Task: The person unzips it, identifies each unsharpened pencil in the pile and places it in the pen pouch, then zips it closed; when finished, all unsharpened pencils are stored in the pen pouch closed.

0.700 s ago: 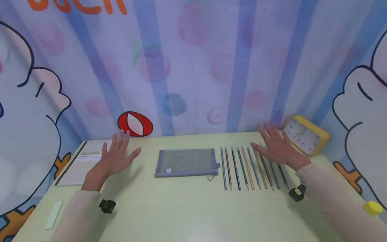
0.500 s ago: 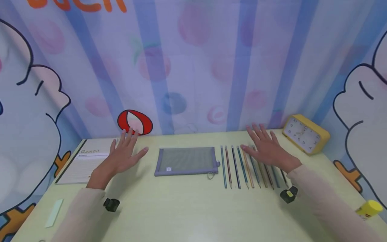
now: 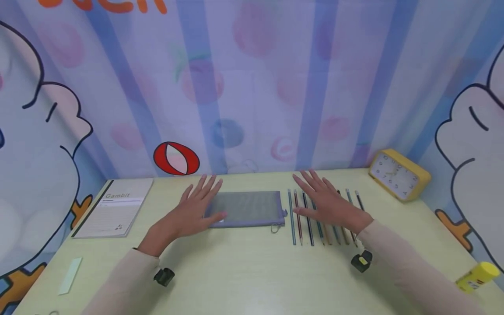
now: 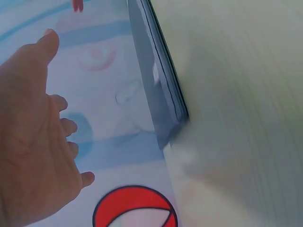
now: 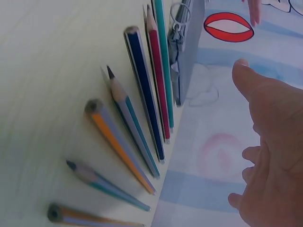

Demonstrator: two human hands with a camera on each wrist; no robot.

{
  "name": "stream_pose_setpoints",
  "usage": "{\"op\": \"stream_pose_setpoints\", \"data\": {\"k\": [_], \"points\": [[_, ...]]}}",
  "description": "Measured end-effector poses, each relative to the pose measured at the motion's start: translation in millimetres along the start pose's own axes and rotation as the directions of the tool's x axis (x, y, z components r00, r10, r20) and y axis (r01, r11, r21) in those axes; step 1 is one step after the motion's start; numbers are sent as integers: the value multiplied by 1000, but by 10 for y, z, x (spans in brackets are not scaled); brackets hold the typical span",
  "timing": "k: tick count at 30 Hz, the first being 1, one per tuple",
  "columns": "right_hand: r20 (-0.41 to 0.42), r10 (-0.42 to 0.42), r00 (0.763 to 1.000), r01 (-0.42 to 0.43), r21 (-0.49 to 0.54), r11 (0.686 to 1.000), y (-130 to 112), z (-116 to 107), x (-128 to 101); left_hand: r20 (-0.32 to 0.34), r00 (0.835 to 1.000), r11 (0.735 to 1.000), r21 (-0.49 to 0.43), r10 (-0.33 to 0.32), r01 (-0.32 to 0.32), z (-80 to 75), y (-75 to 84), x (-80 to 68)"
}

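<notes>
Hands hover flat and empty: left hand [image 3: 191, 211] over the mesh pencil case [image 3: 246, 209] at mid-table, right hand [image 3: 328, 204] over the row of pencils [image 3: 299, 218]. Likely approach stage; next comes gripping the case.

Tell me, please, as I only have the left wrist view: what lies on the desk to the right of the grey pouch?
Observer: A row of pencils lies just right of the pouch, side by side.
Operator: Thank you. Where is the right hand?
Observer: The right hand is spread flat over the middle of that row, fingers straight.
Operator: And is my left hand over the pouch?
Observer: Yes, the left hand is open over the pouch's left end; whether it touches cannot be told.
Operator: Anything further right?
Observer: A yellow clock stands at the far right corner of the desk.
</notes>
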State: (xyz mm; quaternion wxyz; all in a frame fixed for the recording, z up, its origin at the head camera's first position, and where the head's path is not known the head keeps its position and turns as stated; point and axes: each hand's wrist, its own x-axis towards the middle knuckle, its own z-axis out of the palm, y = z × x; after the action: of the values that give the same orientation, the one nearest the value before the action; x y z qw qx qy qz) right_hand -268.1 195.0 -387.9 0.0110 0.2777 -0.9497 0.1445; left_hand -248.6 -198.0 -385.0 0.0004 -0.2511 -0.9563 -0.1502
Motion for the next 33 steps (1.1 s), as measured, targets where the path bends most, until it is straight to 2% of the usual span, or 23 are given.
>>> {"op": "stream_pose_setpoints", "data": {"k": [7,10,16,20,26,33], "points": [[5,-95,995,95,20,995,-80,151,46,27,997,996,-52,71,-70,17,175,55],[24,-127,992,125,66,990,-113,176,44,48,994,992,-90,96,-92,30,235,95],[45,-148,988,145,75,987,-206,152,69,85,992,984,-163,89,-74,79,400,215],[81,-158,984,152,68,986,-247,161,115,86,992,982,-173,94,-78,119,524,300],[118,-184,976,180,42,983,-296,197,150,48,991,974,-195,127,-116,200,721,396],[105,-207,973,209,-6,978,-333,214,196,65,986,980,-139,155,-144,308,855,509]]}}
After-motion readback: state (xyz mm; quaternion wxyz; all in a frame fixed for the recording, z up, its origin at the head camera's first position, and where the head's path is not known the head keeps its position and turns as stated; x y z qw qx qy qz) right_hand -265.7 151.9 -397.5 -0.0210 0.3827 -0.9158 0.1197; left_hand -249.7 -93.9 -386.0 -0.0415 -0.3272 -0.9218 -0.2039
